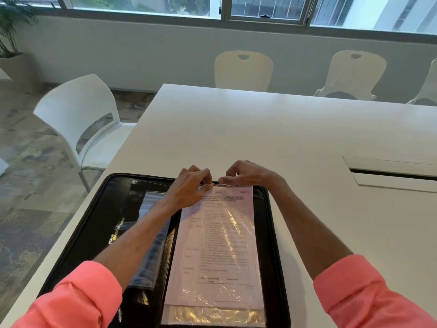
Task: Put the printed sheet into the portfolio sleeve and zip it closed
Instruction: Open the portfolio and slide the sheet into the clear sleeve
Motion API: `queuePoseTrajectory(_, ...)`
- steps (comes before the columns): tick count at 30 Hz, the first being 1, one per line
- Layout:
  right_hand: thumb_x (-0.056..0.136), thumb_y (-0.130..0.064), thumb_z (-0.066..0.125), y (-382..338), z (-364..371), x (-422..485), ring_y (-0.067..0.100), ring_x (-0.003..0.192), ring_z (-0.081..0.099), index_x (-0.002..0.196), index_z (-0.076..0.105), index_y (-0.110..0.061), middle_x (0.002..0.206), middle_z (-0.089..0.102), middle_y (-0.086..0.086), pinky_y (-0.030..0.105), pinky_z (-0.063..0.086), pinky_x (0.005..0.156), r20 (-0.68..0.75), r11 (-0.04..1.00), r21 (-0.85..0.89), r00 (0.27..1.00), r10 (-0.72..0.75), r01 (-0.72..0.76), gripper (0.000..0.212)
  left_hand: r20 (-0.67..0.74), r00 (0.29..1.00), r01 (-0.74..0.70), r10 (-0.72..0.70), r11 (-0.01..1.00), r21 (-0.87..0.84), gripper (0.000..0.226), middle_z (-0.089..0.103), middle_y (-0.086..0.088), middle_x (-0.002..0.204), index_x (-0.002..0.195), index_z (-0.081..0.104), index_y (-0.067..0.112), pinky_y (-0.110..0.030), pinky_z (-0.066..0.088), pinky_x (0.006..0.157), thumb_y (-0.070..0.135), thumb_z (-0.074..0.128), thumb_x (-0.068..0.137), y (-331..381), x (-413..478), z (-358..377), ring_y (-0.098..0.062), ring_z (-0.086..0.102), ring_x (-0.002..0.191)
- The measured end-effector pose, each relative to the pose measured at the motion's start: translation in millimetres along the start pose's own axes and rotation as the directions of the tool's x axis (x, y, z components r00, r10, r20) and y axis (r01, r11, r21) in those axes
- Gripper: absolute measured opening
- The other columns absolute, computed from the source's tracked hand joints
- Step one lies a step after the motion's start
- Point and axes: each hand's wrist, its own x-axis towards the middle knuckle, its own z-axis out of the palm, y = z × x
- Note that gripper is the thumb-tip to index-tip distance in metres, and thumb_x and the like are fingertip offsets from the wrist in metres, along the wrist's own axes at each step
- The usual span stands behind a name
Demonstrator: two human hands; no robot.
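Observation:
A black zip portfolio [94, 233] lies open on the white table [283, 129] near its front edge. On its right half rests a clear plastic sleeve [212, 314] with the printed sheet [217, 245] inside it. My left hand [189, 185] and my right hand [248, 174] meet at the sleeve's far top edge, fingertips pinching its sealing strip. A second clear sleeve [151, 209] lies on the portfolio's left half, partly under my left forearm.
A white chair [78, 119] stands at the table's left side. Two cream chairs [243, 69] [354, 72] are pushed in at the far edge. A cable slot [390, 174] is set into the tabletop to the right. A potted plant [11, 43] stands in the far left corner.

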Motion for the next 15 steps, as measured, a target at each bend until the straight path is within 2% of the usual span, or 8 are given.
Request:
queuePoseTrajectory(1, 0.094, -0.072, 0.066, -1, 3, -1, 0.028, 0.095, 0.075, 0.09, 0.083, -0.018, 0.1, 0.08, 0.005, 0.048, 0.06, 0.086, -0.024, 1.0, -0.027, 1.0, 0.002, -0.003, 0.056, -0.008, 1.0, -0.004, 0.005, 1.0, 0.013, 0.012, 0.075, 0.011, 0.105, 0.107, 0.062, 0.028, -0.041, 0.043, 0.103, 0.037, 0.07, 0.103, 0, 0, 0, -0.015, 0.059, 0.118)
queuePoseTrajectory(3, 0.09, -0.072, 0.072, -2, 6, 0, 0.03, 0.1, 0.071, 0.088, 0.081, -0.015, 0.104, 0.076, 0.004, 0.05, 0.059, 0.09, -0.03, 0.999, -0.03, 0.999, -0.02, 0.02, 0.057, -0.031, 0.999, -0.006, 0.008, 0.999, 0.036, 0.014, 0.076, 0.011, 0.108, 0.108, 0.064, 0.027, -0.038, 0.041, 0.101, 0.037, 0.071, 0.102, 1, 0, 1, -0.015, 0.059, 0.119)
queuePoseTrajectory(5, 0.09, -0.062, 0.08, -4, 10, 0, 0.024, 0.11, 0.06, 0.088, 0.077, -0.021, 0.11, 0.066, -0.002, 0.049, 0.051, 0.097, 0.002, 0.997, -0.062, 0.999, -0.05, 0.05, 0.041, -0.048, 0.999, 0.002, 0.001, 0.999, 0.052, 0.015, 0.076, 0.01, 0.112, 0.108, 0.066, 0.027, -0.036, 0.039, 0.101, 0.038, 0.073, 0.101, 3, 0, 2, -0.016, 0.059, 0.122)
queuePoseTrajectory(8, 0.091, -0.045, 0.084, -6, 15, 0, 0.02, 0.14, 0.041, 0.095, 0.079, -0.03, 0.142, 0.056, -0.003, 0.055, 0.033, 0.117, 0.008, 0.986, -0.161, 0.999, -0.047, 0.048, 0.016, -0.044, 0.999, 0.012, -0.009, 0.998, 0.065, 0.015, 0.076, 0.01, 0.113, 0.109, 0.067, 0.027, -0.04, 0.041, 0.104, 0.038, 0.074, 0.1, 5, 1, 2, -0.017, 0.059, 0.124)
queuePoseTrajectory(11, 0.091, -0.034, 0.084, -6, 22, 0, 0.022, 0.155, 0.028, 0.103, 0.084, -0.029, 0.164, 0.043, -0.003, 0.062, 0.024, 0.124, 0.032, 0.989, -0.15, 0.999, -0.01, 0.015, 0.012, -0.058, 0.998, 0.024, -0.02, 0.998, 0.063, 0.015, 0.076, 0.011, 0.11, 0.107, 0.068, 0.027, -0.04, 0.04, 0.103, 0.039, 0.074, 0.1, 6, 0, 3, -0.016, 0.059, 0.122)
queuePoseTrajectory(15, 0.095, -0.024, 0.081, -5, 24, -2, 0.027, 0.159, 0.025, 0.104, 0.085, -0.026, 0.169, 0.039, 0.0, 0.063, 0.027, 0.127, 0.066, 0.999, -0.04, 0.998, 0.0, 0.003, 0.01, -0.069, 0.997, 0.039, -0.034, 0.997, 0.063, 0.016, 0.076, 0.011, 0.108, 0.106, 0.069, 0.027, -0.039, 0.039, 0.103, 0.04, 0.075, 0.099, 6, -1, 3, -0.015, 0.058, 0.12)
